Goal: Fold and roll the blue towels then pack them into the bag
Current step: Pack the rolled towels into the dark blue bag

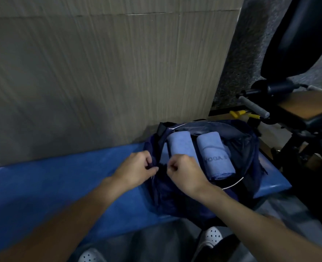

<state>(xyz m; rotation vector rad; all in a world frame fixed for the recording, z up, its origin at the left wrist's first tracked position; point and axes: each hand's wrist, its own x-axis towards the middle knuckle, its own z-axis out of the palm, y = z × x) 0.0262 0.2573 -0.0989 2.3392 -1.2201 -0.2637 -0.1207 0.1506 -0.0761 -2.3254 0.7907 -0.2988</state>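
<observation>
Pinching the near rim of a dark navy soft fabric bag (175, 203) with the left hand (137, 168), fingers curled tight on the cloth. Just beside it, gripping the same rim with the right hand (184, 173), thumb pressed to curled forefinger; hard to tell whether on cloth alone or on a zip pull.

Inside the open mouth, side by side and nearly touching: a pale blue rolled terry towel (180, 143) to the left and a second pale blue rolled towel with dark "YOGA" lettering (215, 156) to the right. Both lying lengthwise, well within the pale zip line (233, 184). Packing seemingly done; closing the mouth probably next.

Likely light and limp, that bag, with no holding of its own shape. Best taken by the stiffer zip edge, one hand tensioning the rim against the other. Rolls soft and springy, apt to loosen if snagged; better pressed down from above than tugged by a loose end.

Underneath, a bright blue padded vinyl bench (52, 186); behind, a large tan corrugated cardboard sheet (99, 72); off right, black gym equipment (298, 44); below, white perforated shoes (213, 236).
</observation>
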